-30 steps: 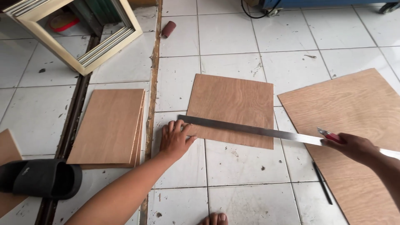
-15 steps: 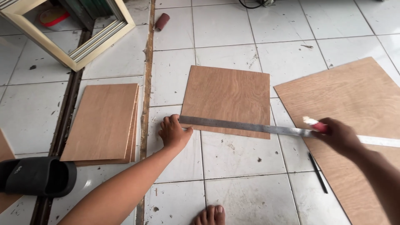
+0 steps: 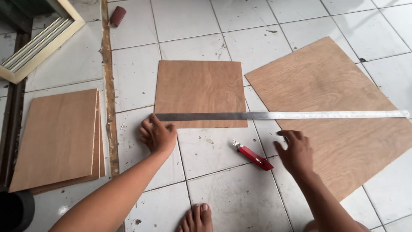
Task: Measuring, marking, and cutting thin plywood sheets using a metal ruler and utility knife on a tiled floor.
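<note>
A long steel ruler (image 3: 283, 115) lies across the near edge of a small square plywood piece (image 3: 199, 91) and over a larger plywood sheet (image 3: 339, 107). My left hand (image 3: 158, 135) rests on the tile with its fingertips at the ruler's left end. My right hand (image 3: 296, 150) hovers open just below the ruler, at the large sheet's near-left edge, holding nothing. A red utility knife (image 3: 253, 155) lies on the tile between my hands, just left of my right hand.
A stack of plywood pieces (image 3: 60, 137) lies at the left beyond a floor seam. A pale wooden frame (image 3: 38, 47) sits at the top left, a small red roll (image 3: 116, 16) near it. My bare toes (image 3: 195, 217) show at the bottom edge.
My right hand has let go of the red knife, which now lies on the tile. The ruler has settled flat across both plywood pieces. The view has shifted to the right.
</note>
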